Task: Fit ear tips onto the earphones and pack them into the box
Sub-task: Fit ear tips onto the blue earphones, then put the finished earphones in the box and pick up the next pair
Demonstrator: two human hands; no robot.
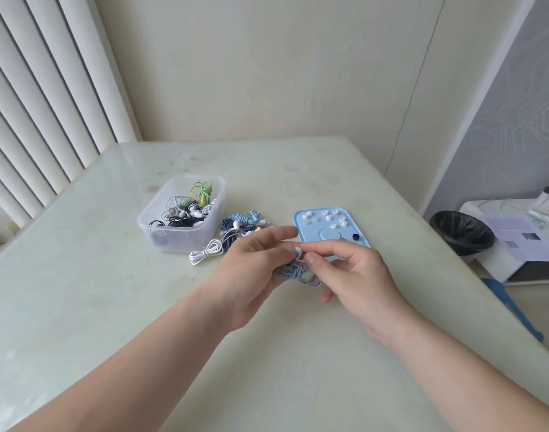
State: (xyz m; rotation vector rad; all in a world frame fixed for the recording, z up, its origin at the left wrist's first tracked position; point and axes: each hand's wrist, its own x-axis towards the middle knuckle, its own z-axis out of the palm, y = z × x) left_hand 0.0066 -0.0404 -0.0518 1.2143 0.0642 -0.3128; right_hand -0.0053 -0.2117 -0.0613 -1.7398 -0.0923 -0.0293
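Note:
My left hand (251, 269) holds a bundled light-blue earphone cable (293, 272) over the middle of the table, with the earbud end sticking up. My right hand (357, 275) pinches a small white ear tip (298, 251) at that earbud between thumb and forefinger. A clear plastic box (160, 232) at the left holds several coiled earphones. A loose pile of earphones (238, 229) lies beside the box, with a white coiled pair (206, 252) in front. A light-blue lid (301, 218) to the right carries several white ear tips (327, 217) and one dark tip (355, 236).
The pale green table (111, 307) runs to a wall at the back. Vertical blinds (33, 104) hang at the left. Beyond the table's right edge stand a black-lined bin (461, 233) and a low white unit with papers (522, 241).

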